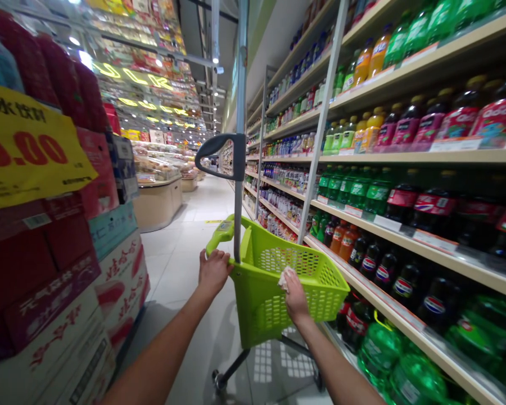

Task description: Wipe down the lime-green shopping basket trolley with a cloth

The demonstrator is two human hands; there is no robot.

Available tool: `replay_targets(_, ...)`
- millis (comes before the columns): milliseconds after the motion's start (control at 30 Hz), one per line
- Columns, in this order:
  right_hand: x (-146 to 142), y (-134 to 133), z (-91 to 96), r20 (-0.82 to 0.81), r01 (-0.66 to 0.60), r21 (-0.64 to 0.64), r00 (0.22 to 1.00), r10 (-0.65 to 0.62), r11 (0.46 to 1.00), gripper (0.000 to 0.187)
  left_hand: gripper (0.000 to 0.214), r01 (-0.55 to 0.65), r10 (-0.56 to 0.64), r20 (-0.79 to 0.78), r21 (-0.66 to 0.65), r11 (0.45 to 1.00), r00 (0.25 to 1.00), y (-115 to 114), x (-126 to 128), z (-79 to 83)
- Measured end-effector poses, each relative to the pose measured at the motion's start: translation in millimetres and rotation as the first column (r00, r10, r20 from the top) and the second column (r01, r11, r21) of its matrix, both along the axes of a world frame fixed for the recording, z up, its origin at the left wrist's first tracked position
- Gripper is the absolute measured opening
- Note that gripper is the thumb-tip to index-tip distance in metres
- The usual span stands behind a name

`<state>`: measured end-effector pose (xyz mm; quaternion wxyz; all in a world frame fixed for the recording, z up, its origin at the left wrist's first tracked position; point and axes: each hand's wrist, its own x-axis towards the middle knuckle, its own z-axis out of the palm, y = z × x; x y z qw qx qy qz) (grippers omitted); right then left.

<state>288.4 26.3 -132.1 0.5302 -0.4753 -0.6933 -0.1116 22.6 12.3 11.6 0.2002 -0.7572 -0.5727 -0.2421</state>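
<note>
A lime-green shopping cart [261,309] with perforated basket walls stands in the aisle in front of me. My left hand [214,271] is closed around the cart's green handle at its near left corner. In my right hand [296,295] is a crumpled whitish cloth or tissue [285,278], at the near side rim of the basket; whether it presses on the rim I cannot make out. A grey upright pole with a dark loop handle [219,157] rises beside the left corner of the cart.
Shelves [413,152] of bottled soft drinks line the right side, close to the basket. Stacked drink cartons [54,281] with a yellow price sign [29,146] stand at the left. Farther off is a rounded display counter [158,202] along the tiled aisle [206,197].
</note>
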Motion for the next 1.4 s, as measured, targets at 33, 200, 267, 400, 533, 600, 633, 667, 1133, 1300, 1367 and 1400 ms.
replay_targets(33, -6.2, 2.2, 2.3, -0.026, 0.001, 0.003, 1.0, -0.001, 1.0, 0.044, 0.017, -0.001, 0.001, 0.008, 0.004, 1.0, 1.0, -1.6, 4.6, -0.6)
replay_targets(200, -49.9, -5.7, 26.2, -0.062, -0.069, -0.013, 0.996, 0.069, 0.998, 0.042, 0.013, 0.044, -0.042, 0.063, -0.022, 0.999, 0.997, -17.0, 32.6, -3.6)
replay_targets(267, -61.7, -11.9, 38.1, -0.082, -0.091, -0.01, 0.993, 0.09, 0.996, 0.039, 0.012, 0.089, -0.086, 0.06, -0.042, 0.995, 0.994, -23.7, 41.6, -1.8)
replay_targets(400, -57.5, -21.7, 52.2, -0.142, -0.125, -0.005, 0.982, 0.123, 0.992, 0.033, 0.024, 0.268, -0.264, 0.047, -0.106, 0.958, 0.963, -25.1, 41.0, 6.2)
replay_targets(533, -52.9, -34.7, 55.1, -0.227, -0.151, -0.002, 0.963, 0.147, 0.988, 0.033, 0.04, 0.282, -0.256, 0.187, -0.125, 0.951, 0.948, -14.7, 30.3, 10.1)
replay_targets(600, -60.9, -42.7, 59.1, -0.234, -0.173, 0.015, 0.957, 0.172, 0.985, 0.033, 0.034, 0.315, -0.28, 0.224, -0.141, 0.939, 0.934, -13.0, 32.1, 8.4)
replay_targets(633, -65.9, -46.4, 62.8, -0.228, -0.184, 0.025, 0.956, 0.185, 0.983, 0.033, 0.031, 0.333, -0.295, 0.236, -0.138, 0.933, 0.926, -13.9, 35.2, 7.0)
replay_targets(667, -70.2, -49.7, 67.4, -0.219, -0.194, 0.036, 0.955, 0.198, 0.98, 0.033, 0.028, 0.344, -0.305, 0.248, -0.132, 0.93, 0.919, -15.8, 39.3, 5.3)
replay_targets(1133, -30.7, -62.2, 120.3, -0.243, -0.29, -0.043, 0.931, 0.272, 0.956, 0.024, 0.047, 0.209, -0.152, 0.247, -0.224, 0.952, 0.957, 1.6, 38.0, 16.2)
replay_targets(1300, -45.8, -57.8, 131.1, -0.11, -0.185, -0.018, 0.977, 0.181, 0.983, 0.024, 0.048, 0.159, -0.112, 0.203, -0.233, 0.959, 0.973, 2.5, 46.6, 12.0)
replay_targets(1367, -54.5, -59.7, 137.8, -0.015, -0.151, -0.064, 0.989, 0.15, 0.987, 0.024, 0.044, 0.185, -0.144, 0.197, -0.211, 0.96, 0.97, -0.5, 46.7, 10.9)
replay_targets(1400, -56.5, -61.2, 140.8, 0.035, -0.145, -0.089, 0.988, 0.148, 0.985, 0.024, 0.042, 0.213, -0.176, 0.19, -0.196, 0.957, 0.966, -0.6, 44.8, 10.6)
